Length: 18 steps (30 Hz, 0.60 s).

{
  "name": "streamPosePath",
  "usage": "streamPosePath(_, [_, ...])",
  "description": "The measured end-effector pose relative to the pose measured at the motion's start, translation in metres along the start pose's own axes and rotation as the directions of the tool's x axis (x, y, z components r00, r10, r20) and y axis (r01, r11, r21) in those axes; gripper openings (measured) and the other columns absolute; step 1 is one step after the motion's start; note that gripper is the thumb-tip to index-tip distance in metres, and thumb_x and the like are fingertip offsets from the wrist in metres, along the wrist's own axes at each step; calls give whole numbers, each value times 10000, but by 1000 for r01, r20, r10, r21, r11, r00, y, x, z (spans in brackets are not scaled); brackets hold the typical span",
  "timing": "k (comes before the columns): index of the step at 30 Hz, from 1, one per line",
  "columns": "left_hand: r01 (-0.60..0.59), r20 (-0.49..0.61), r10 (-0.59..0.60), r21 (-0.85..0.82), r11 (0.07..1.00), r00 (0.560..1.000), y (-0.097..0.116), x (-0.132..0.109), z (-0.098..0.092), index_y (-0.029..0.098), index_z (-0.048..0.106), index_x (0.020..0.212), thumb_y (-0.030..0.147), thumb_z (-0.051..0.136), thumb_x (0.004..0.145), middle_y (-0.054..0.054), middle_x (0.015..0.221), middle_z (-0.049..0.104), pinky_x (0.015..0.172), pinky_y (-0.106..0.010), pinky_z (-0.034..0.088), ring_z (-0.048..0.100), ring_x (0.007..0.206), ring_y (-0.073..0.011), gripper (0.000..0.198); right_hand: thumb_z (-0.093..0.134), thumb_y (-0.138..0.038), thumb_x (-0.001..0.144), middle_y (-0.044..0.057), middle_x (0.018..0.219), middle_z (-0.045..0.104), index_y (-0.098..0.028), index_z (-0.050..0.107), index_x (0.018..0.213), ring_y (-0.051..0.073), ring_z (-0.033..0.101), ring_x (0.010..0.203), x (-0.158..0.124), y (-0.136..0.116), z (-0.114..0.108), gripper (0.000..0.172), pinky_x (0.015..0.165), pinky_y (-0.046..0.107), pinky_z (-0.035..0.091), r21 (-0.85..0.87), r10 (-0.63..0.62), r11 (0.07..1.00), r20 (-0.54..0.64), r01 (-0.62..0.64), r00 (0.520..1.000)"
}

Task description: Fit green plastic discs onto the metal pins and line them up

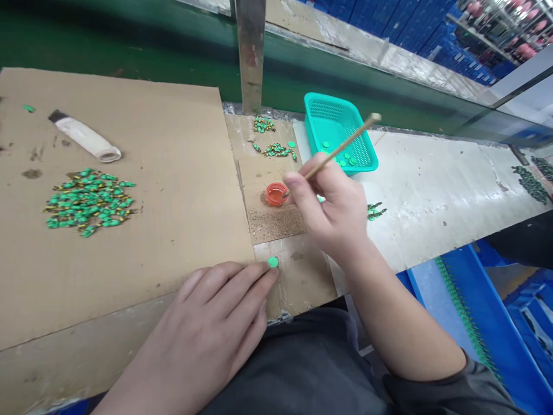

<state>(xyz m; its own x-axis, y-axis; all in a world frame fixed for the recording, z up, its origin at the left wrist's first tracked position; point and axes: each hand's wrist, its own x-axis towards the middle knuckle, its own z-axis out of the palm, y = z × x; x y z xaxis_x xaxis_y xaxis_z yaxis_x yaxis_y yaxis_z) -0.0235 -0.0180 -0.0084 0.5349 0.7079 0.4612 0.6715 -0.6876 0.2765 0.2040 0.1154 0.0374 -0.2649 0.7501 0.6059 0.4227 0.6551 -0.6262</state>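
Note:
A thin wooden stick (345,144) is pinched in my right hand (330,210). Its lower tip is at the rim of a small red cup (275,194) with reddish liquid inside. My left hand (224,314) rests palm down at the near edge of the bench, fingers together. At its fingertips is a small round green disc (272,262), pinched at the edge. A heap of small green and yellow-brown pieces (90,199) lies on the cardboard to the left. Smaller groups of these pieces (276,151) lie beyond the cup.
A turquoise basket (371,158) holding several green discs stands behind my right hand. A white rolled tube with a dark end (86,136) lies on the cardboard sheet (181,173). A metal post (251,57) rises at the back. Blue bins (496,305) stand below at right.

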Motion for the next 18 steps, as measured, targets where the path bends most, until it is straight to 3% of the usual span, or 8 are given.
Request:
streamPosePath(4, [15,-1,-15,-18,1000,1000,1,-2,0,145,771,1520,192,615,1204,-97,1436,883,1078,-515,544,752,1217,-298,356,713,-350,1253,-39,824,727,-287,676,998,144,704,692,-49,-27,-3,266,671,318,569,62,62,996,-29,-60,998])
streamPosePath(8, [34,24,-34,-31,999,999,2,-5,1,208,762,1565,216,611,1206,-81,1460,879,1089,-549,556,767,1241,-322,391,706,-323,1240,-26,798,731,-288,682,1022,179,748,720,-88,-30,3,222,688,346,632,122,78,989,-7,-77,997])
streamPosePath(18, [40,16,-39,-51,998,999,1,-3,1,263,735,1658,226,616,1197,-64,1459,882,1059,-566,591,784,1207,-339,477,704,-271,1242,-24,866,770,-276,678,1034,160,781,782,-89,-29,4,210,743,310,632,80,87,992,81,-93,993])
